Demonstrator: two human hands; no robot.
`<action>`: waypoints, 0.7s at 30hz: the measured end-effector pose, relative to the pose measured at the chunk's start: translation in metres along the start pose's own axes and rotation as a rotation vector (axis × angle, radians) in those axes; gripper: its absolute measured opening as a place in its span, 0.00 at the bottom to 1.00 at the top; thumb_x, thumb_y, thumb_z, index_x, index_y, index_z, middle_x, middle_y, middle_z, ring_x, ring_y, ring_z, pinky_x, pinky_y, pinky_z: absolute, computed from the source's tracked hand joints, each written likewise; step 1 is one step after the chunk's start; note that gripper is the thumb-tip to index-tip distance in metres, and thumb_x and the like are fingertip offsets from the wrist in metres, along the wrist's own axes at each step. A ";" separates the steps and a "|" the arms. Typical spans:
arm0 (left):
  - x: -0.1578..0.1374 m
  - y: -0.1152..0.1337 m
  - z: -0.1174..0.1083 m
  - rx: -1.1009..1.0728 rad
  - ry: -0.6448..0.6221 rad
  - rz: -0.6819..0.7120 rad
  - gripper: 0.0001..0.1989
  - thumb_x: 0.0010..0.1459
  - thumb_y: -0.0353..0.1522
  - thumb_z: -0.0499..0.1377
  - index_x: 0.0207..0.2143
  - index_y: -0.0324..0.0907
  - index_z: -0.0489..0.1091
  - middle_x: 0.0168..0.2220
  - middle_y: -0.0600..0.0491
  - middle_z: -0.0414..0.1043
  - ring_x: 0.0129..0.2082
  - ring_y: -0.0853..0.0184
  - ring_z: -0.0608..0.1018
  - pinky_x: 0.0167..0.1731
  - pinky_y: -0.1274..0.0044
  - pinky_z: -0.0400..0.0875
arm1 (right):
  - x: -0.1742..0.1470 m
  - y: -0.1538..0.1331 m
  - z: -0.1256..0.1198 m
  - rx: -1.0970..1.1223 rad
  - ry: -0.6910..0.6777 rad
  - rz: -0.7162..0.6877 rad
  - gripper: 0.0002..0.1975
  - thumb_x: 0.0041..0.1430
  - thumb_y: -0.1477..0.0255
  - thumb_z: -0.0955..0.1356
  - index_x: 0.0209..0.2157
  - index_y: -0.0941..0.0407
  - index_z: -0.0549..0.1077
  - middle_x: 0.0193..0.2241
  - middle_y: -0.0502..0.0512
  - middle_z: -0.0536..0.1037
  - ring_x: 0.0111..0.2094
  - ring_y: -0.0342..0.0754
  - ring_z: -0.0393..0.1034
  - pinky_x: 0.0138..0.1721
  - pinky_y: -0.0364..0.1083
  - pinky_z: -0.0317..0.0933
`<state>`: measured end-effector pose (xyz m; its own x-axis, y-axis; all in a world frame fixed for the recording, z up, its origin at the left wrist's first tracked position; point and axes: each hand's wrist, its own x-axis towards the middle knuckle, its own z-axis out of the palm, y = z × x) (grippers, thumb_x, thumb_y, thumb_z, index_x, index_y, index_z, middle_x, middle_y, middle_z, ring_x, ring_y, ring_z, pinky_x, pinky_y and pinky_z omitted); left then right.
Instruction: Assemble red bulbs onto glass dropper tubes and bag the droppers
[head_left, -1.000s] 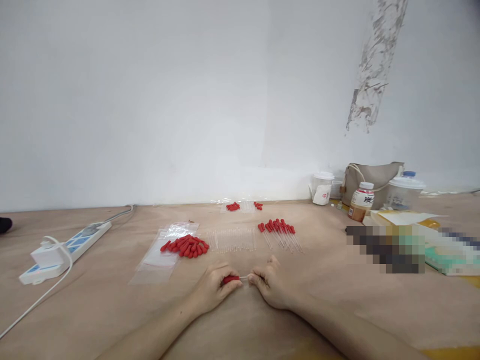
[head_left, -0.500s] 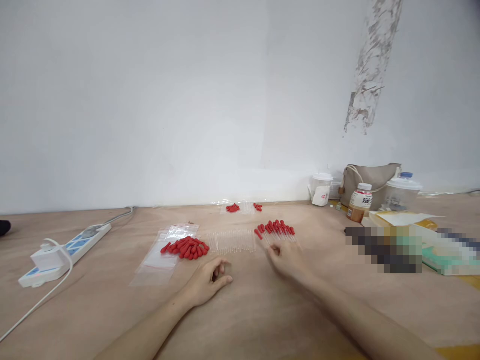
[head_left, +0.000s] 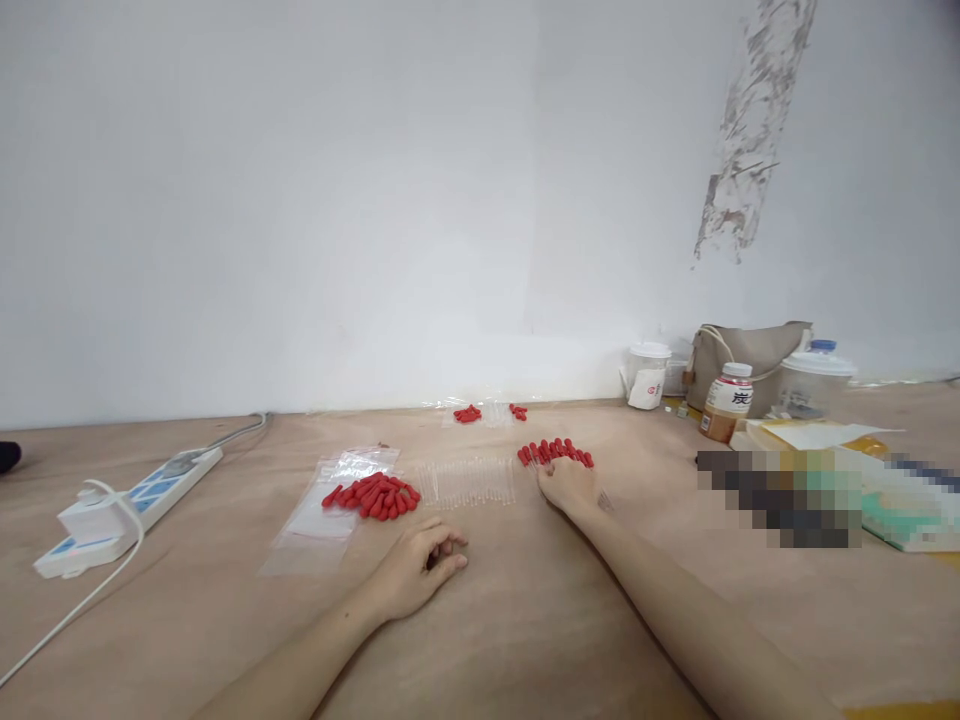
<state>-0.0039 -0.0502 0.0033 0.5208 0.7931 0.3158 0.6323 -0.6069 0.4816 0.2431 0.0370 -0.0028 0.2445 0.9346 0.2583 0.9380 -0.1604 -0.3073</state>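
My right hand [head_left: 571,486] lies over a row of glass droppers with red rubber bulbs [head_left: 553,450]. Its fingers are closed at the left end of the row, on a dropper, though the fingertips are partly hidden. The clear tubes of these droppers are mostly covered by the hand. To its left, bare clear tubes [head_left: 466,483] lie side by side in a row. My left hand [head_left: 418,568] rests on the table with loosely bent fingers, thumb apart, holding nothing. A pile of red rubber bulbs [head_left: 375,496] is just beyond it, partly on clear plastic bags [head_left: 311,535].
Near the wall lie more red bulbs [head_left: 468,413] and clear tubes on plastic. A white power strip [head_left: 161,495] with a plugged-in charger is at left. At right stand a lidded cup [head_left: 646,378], a drink bottle [head_left: 726,404], a grey bag [head_left: 750,350] and a lidded tub [head_left: 814,385].
My right hand has moved slightly forward and right onto the dropper row. The slanted dropper at the left end now lies in line with the others. My left hand has hardly moved.
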 end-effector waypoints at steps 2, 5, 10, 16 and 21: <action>0.000 -0.001 0.000 0.003 -0.001 0.006 0.09 0.54 0.35 0.53 0.36 0.43 0.68 0.29 0.54 0.65 0.28 0.70 0.68 0.28 0.80 0.62 | 0.000 0.001 0.001 -0.007 -0.001 -0.007 0.20 0.55 0.62 0.56 0.27 0.56 0.74 0.29 0.61 0.75 0.35 0.54 0.68 0.41 0.52 0.47; 0.001 -0.001 0.000 0.007 -0.002 0.009 0.09 0.55 0.35 0.52 0.36 0.42 0.68 0.29 0.54 0.65 0.28 0.70 0.68 0.28 0.80 0.62 | -0.003 0.000 0.000 -0.026 0.039 -0.047 0.22 0.56 0.59 0.55 0.26 0.57 0.74 0.28 0.61 0.75 0.33 0.54 0.68 0.43 0.53 0.45; 0.001 0.000 -0.001 0.015 -0.004 0.019 0.09 0.55 0.35 0.52 0.36 0.42 0.68 0.29 0.54 0.65 0.29 0.70 0.68 0.29 0.80 0.62 | -0.012 -0.019 -0.009 -0.013 0.062 -0.149 0.21 0.56 0.61 0.55 0.28 0.57 0.73 0.28 0.62 0.75 0.33 0.53 0.68 0.42 0.53 0.43; -0.001 0.003 -0.001 0.060 -0.004 0.038 0.07 0.55 0.33 0.52 0.36 0.42 0.67 0.31 0.54 0.64 0.29 0.69 0.68 0.29 0.79 0.63 | -0.008 -0.047 -0.008 -0.065 -0.118 -0.091 0.13 0.51 0.70 0.60 0.33 0.60 0.72 0.32 0.65 0.75 0.35 0.54 0.69 0.41 0.53 0.44; 0.004 -0.012 -0.014 0.372 0.322 -0.022 0.05 0.54 0.33 0.53 0.28 0.41 0.66 0.32 0.51 0.64 0.35 0.63 0.67 0.36 0.73 0.61 | 0.001 -0.057 -0.005 -0.068 -0.171 -0.073 0.12 0.48 0.75 0.61 0.32 0.61 0.73 0.32 0.67 0.75 0.35 0.55 0.69 0.42 0.55 0.43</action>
<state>-0.0176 -0.0396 0.0106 0.3385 0.7456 0.5740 0.8334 -0.5208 0.1849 0.1914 0.0455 0.0192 0.1350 0.9840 0.1163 0.9676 -0.1057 -0.2292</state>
